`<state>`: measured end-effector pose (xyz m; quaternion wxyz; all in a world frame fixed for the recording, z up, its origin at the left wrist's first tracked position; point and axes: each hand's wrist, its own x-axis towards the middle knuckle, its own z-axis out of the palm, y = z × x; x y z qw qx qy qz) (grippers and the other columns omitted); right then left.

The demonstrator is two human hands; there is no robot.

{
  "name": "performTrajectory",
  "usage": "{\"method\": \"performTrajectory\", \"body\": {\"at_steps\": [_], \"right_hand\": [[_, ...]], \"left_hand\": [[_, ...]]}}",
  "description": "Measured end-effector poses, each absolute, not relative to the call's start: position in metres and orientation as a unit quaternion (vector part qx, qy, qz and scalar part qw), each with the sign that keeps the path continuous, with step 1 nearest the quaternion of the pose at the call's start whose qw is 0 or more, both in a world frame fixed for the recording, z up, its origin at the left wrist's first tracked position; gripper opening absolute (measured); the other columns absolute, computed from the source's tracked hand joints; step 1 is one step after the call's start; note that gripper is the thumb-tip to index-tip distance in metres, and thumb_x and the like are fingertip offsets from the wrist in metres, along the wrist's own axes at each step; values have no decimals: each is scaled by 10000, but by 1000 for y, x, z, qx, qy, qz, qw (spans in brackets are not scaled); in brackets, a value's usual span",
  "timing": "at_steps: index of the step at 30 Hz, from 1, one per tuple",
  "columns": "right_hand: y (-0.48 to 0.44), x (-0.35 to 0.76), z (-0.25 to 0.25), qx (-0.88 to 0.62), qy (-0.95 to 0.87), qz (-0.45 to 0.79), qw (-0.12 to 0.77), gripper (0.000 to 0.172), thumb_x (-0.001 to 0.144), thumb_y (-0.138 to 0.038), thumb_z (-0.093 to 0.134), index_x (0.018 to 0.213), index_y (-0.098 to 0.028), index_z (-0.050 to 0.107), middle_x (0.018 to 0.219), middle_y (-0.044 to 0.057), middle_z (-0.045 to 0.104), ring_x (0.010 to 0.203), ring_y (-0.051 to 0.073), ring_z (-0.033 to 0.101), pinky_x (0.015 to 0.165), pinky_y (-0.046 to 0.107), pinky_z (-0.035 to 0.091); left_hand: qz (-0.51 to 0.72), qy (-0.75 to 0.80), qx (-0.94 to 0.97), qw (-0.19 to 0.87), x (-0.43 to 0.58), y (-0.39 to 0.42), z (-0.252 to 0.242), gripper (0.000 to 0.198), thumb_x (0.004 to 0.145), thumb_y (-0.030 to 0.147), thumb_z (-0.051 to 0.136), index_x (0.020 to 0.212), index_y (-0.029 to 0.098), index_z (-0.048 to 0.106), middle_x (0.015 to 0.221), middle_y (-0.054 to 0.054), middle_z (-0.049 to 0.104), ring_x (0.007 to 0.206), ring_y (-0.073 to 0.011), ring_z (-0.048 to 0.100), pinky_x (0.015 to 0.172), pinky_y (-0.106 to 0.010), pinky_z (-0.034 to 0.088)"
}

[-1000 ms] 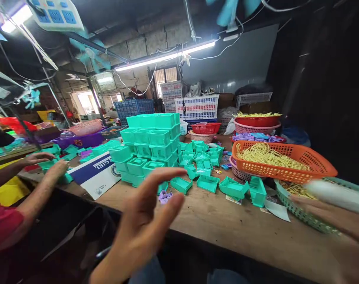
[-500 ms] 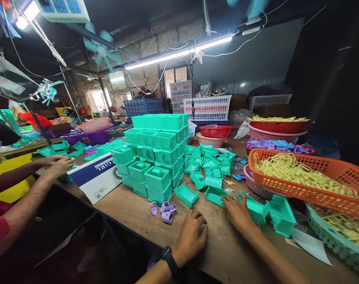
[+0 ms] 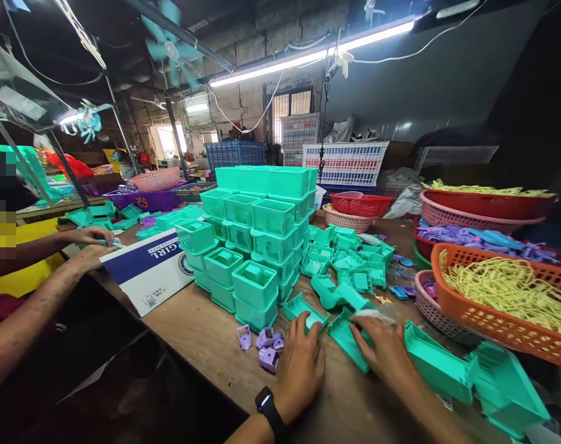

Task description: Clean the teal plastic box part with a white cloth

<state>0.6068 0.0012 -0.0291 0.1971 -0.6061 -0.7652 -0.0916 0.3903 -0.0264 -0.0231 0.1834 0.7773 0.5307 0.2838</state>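
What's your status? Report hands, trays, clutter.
Left hand at green plastic tray's edge; right hand at second tray, grip unclear; purple plastic pieces beside left hand.

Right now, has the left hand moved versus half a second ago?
Yes: left hand moved forward, judged against the stacked green boxes; fingers now reach a green tray.

Green trays (image 3: 346,340) on apparently wooden table (image 3: 183,333).

Looks from the head, forward and down over bench (image 3: 188,336), near left hand (image 3: 301,364) and right hand (image 3: 386,346), lower centre; far from wall (image 3: 428,92), upper right.
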Motion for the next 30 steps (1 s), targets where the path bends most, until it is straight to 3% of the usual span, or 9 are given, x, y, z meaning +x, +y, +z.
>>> {"method": "performTrajectory", "body": {"at_steps": [6, 9, 12, 15, 19, 22, 24, 28, 30], "right_hand": [[58, 573, -5, -635, -731, -133, 213, 281, 967, -242, 513, 1090, -213, 764, 1198, 162, 744, 1217, 396, 607, 996, 558, 362], [83, 560, -9, -635, -733, -125, 212, 181, 872, -164, 603, 878, -189, 783, 1058, 176, 773, 1185, 405, 619, 979, 545, 380], [89, 561, -4, -640, -723, -118, 232, 222, 866, -132, 581, 768, -188, 772, 928, 166, 781, 1088, 400, 664, 933, 549, 416], [65, 577, 11, -621, -726, -123, 268, 278, 954, -197, 528, 926, -222, 803, 1077, 136, 789, 1139, 394, 670, 968, 582, 441], [-15, 601, 10, -532, -783, -122, 297, 279, 1013, -273, 519, 1095, -308, 784, 1245, 46, 765, 1146, 274, 714, 1016, 458, 520], [-83, 605, -16, -401, -853, -131, 306, 430, 1007, -140, 477, 1325, -340, 686, 1336, 22, 731, 1195, 203, 711, 1007, 345, 555], [-119, 601, -33, -381, -868, -142, 286, 495, 1027, -125, 423, 1424, -355, 611, 1336, -4, 731, 1207, 160, 704, 1073, 304, 520], [-147, 592, -42, -373, -861, -203, 281, 466, 1059, -166, 479, 1472, -366, 559, 1271, -38, 760, 1147, 132, 729, 1303, 360, 218], [-141, 593, -40, -360, -857, -224, 293, 512, 1038, -131, 497, 1509, -330, 522, 1286, -29, 755, 1170, 133, 718, 1294, 334, 223]], "left_hand": [[249, 506, 801, 203, 398, -15, -23, 449, 865, 13, 481, 1267, 126, 645, 1301, -154, 621, 1356, -355, 444, 1191, -546, 440], [280, 483, 797, 231, 399, -15, -27, 492, 837, 8, 496, 1298, 107, 635, 1329, -180, 613, 1372, -383, 429, 1188, -586, 432], [332, 461, 777, 271, 397, -11, -33, 511, 796, 9, 526, 1267, 154, 663, 1347, -165, 623, 1375, -392, 453, 1183, -619, 423], [372, 458, 749, 302, 392, -6, -35, 484, 851, 85, 542, 1317, 180, 634, 1462, -160, 571, 1443, -357, 442, 1241, -594, 369], [460, 433, 664, 400, 380, -18, -30, 594, 1024, 458, 468, 1549, 187, 402, 1605, -168, 458, 1482, -305, 460, 1253, -523, 380], [499, 305, 542, 603, 364, -45, -26, 887, 877, 741, 617, 1566, 222, 405, 1567, -156, 525, 1432, -356, 527, 1200, -518, 447], [457, 247, 494, 697, 354, -66, -27, 946, 752, 746, 767, 1495, 215, 517, 1430, -159, 650, 1327, -395, 616, 1139, -547, 499], [473, 373, 458, 654, 343, -98, -39, 801, 718, 634, 862, 1351, 198, 636, 1343, -141, 708, 1263, -353, 662, 1116, -475, 528], [529, 437, 450, 571, 344, -105, -45, 745, 771, 660, 802, 1335, 208, 627, 1368, -126, 693, 1293, -317, 641, 1123, -416, 522]]}}
